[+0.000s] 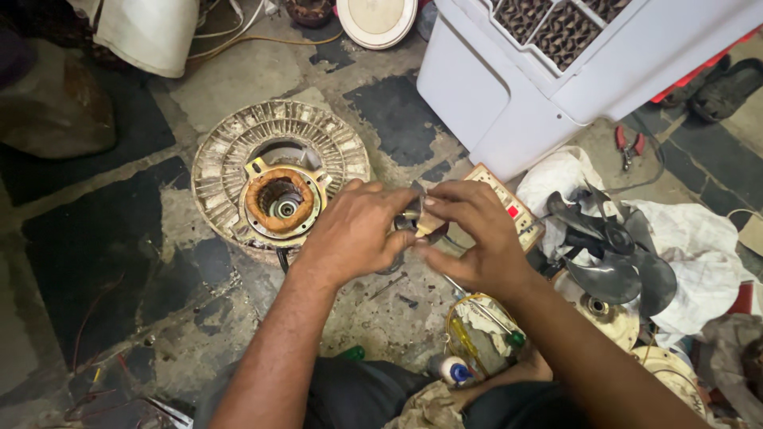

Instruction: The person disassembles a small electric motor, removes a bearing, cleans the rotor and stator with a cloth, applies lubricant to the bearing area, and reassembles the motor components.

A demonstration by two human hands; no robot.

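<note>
Pinching a small metal part (415, 221) between both hands, left hand (354, 234) steadying, right hand (474, 237) fingertips gripping narrowly and keeping it level.

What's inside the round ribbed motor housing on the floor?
Inside the motor housing sits a ring of copper winding around a central bearing hole. Its lower right edge is hidden behind the left hand.

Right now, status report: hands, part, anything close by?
Left hand and right hand together pinch a small metal part. Fan motor sits just left. Tester box behind right hand.
</note>
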